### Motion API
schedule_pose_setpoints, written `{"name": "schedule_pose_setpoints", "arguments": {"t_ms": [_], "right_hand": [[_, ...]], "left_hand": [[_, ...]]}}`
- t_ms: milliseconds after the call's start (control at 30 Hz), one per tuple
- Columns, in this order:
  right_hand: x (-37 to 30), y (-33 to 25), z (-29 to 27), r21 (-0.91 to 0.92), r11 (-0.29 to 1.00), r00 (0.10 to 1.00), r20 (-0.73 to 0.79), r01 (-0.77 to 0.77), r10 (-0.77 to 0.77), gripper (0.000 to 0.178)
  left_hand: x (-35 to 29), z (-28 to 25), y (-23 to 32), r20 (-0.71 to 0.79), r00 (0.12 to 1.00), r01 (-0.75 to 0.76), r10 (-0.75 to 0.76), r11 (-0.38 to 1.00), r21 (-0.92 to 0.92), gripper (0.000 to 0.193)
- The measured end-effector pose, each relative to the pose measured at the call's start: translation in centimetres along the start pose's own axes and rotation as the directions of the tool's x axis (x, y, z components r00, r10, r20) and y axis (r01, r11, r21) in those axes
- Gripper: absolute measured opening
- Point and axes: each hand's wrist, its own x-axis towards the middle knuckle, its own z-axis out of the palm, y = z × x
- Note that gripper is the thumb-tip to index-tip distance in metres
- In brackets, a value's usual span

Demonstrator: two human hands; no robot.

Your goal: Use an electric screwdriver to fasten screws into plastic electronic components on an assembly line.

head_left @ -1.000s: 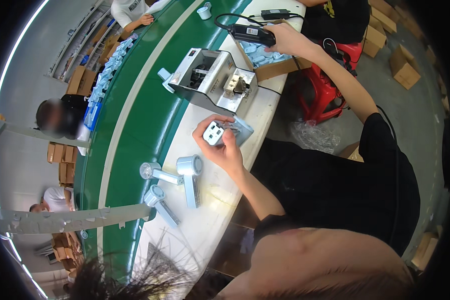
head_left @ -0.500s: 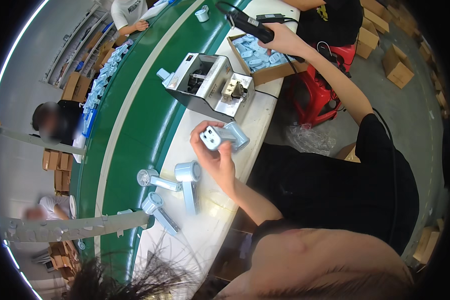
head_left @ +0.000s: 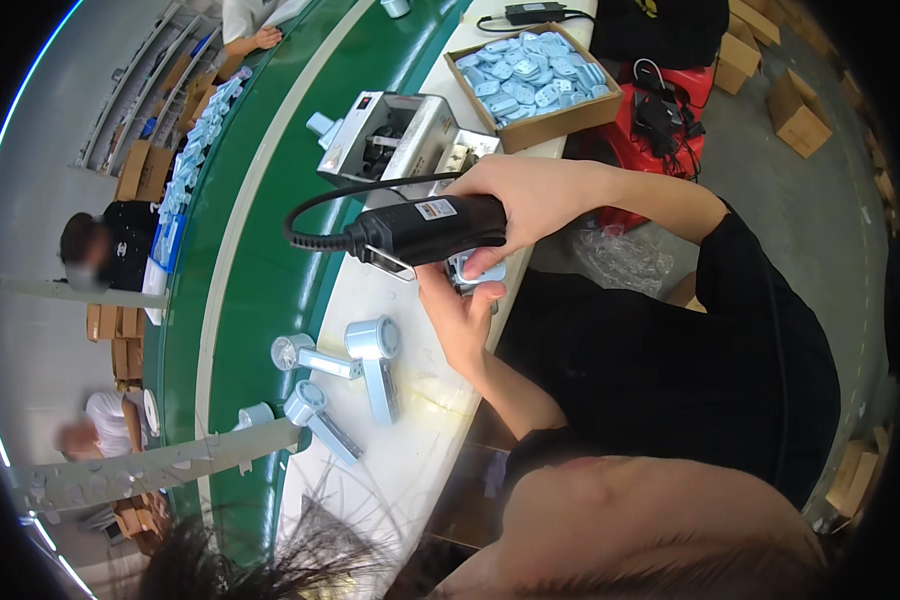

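Observation:
My right hand (head_left: 545, 195) is wrapped round a black electric screwdriver (head_left: 425, 230) with a cable loop and a wire hanger at its end. The tool lies over a light blue handheld fan (head_left: 491, 272) that my left hand (head_left: 460, 322) holds; most of the fan and the screwdriver's tip are hidden behind my hands. Just beyond stands a grey metal machine (head_left: 425, 140), apparently a screw feeder. On the white bench lie several more light blue fans, among them one fan (head_left: 374, 340) with its round head toward the belt.
A cardboard box (head_left: 560, 125) of light blue shell pieces stands past the machine. A green conveyor belt (head_left: 270, 260) runs alongside the white bench (head_left: 420, 400). Near my right arm are a red stool (head_left: 620, 140) and cables. Other people work across the belt.
My right hand has brought the screwdriver down from above the box of shells to the fan in my left hand. The view has shifted slightly.

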Motion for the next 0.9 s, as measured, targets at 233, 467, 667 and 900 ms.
{"name": "schedule_pose_setpoints", "arguments": {"t_ms": [233, 467, 667, 900], "right_hand": [[0.2, 0.6, 0.3, 0.007, 0.994, 0.993, -0.038, -0.109, 0.109, 0.059], [0.7, 0.0, -2.1, 0.300, 0.947, 0.929, -0.304, -0.117, 0.211, 0.038], [4.7, 0.8, -2.9, 0.413, 0.809, 0.760, -0.647, 0.418, -0.062, 0.035], [6.1, 4.1, -2.3, 0.318, 0.823, 0.747, -0.641, 0.470, -0.179, 0.029]], "left_hand": [[0.1, -0.4, 0.3, 0.087, 0.992, 0.095, -0.090, 0.994, -0.047, 0.090], [1.5, 0.5, 0.5, -0.029, 0.993, -0.110, 0.115, 0.985, 0.135, 0.046], [1.5, 0.9, -0.5, -0.298, 0.951, -0.078, 0.081, 0.997, 0.023, 0.043], [2.1, 2.9, -0.6, -0.172, 0.979, -0.093, 0.112, 0.989, 0.113, 0.047]]}}
